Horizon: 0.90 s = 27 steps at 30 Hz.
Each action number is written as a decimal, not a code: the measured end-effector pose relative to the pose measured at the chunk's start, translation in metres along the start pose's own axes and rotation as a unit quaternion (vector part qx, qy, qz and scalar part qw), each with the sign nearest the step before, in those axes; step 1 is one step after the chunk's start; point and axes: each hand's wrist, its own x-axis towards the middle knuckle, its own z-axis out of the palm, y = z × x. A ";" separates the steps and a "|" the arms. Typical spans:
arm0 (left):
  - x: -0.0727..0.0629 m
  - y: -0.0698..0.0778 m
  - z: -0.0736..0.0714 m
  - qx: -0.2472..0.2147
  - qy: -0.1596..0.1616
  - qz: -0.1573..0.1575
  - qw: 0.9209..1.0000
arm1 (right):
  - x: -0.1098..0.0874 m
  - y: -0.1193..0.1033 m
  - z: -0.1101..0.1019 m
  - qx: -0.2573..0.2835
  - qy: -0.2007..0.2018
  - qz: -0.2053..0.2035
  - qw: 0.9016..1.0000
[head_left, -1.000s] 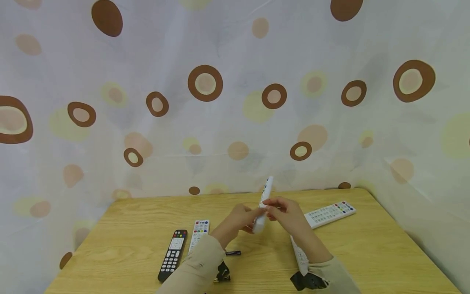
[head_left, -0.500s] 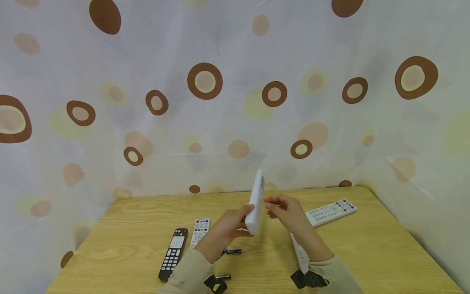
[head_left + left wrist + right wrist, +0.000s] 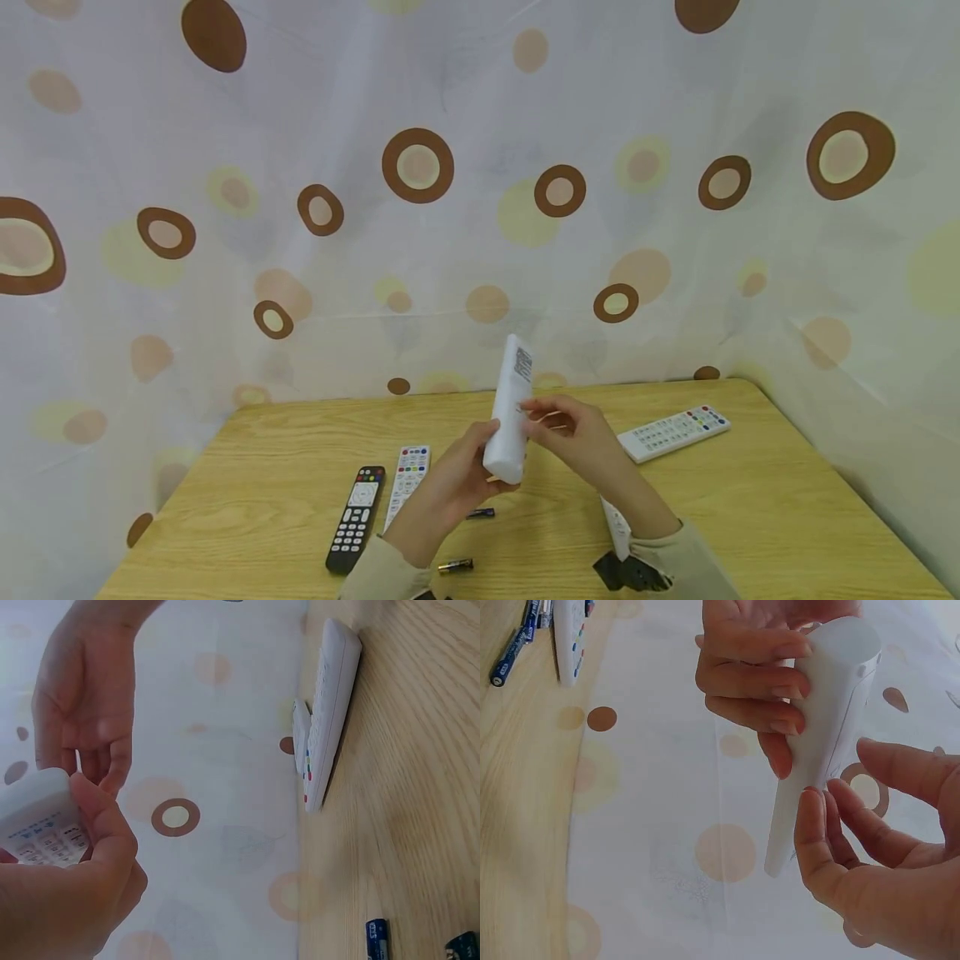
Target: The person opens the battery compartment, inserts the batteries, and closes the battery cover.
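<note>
My left hand [image 3: 450,483] grips a white remote control [image 3: 508,417] near its lower end, raised above the table and tilted. Its back, with a printed label near the top, faces my head; part of the keypad shows in the left wrist view. Bent fingertips of my right hand [image 3: 573,429] meet the back of the remote at the battery cover. Seen from the right wrist, the thumb stands apart from the remote, and the left fingers wrap round the white casing [image 3: 825,697].
On the wooden table [image 3: 285,467] lie a black remote [image 3: 355,521] and a white remote [image 3: 408,479] at left. Another white remote [image 3: 675,433] lies at right, and one more [image 3: 617,529] is partly under my right forearm. Loose batteries [image 3: 455,566] lie near the middle.
My left hand has turned the remote from its button side to its back and shifted slightly left. My right hand came away from it, then touched the back.
</note>
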 end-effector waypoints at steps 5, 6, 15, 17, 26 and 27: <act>-0.010 0.001 0.000 -0.019 -0.003 0.008 1.000 | 0.000 -0.004 0.002 -0.021 -0.034 -0.060 0.997; -0.012 0.001 -0.001 -0.022 -0.005 0.010 1.000 | 0.000 -0.005 0.002 -0.027 -0.044 -0.072 0.996; -0.023 -0.002 -0.005 -0.016 -0.012 0.025 0.999 | -0.001 -0.013 0.007 -0.066 -0.101 -0.119 0.986; -0.025 -0.003 -0.006 -0.010 -0.012 0.026 1.000 | -0.002 -0.013 0.008 -0.065 -0.104 -0.116 0.986; -0.027 -0.006 -0.004 -0.004 -0.005 0.030 1.000 | -0.004 -0.011 0.008 -0.060 -0.104 -0.116 0.986; -0.027 -0.006 -0.004 -0.004 -0.006 0.030 1.000 | -0.004 -0.012 0.008 -0.059 -0.103 -0.116 0.986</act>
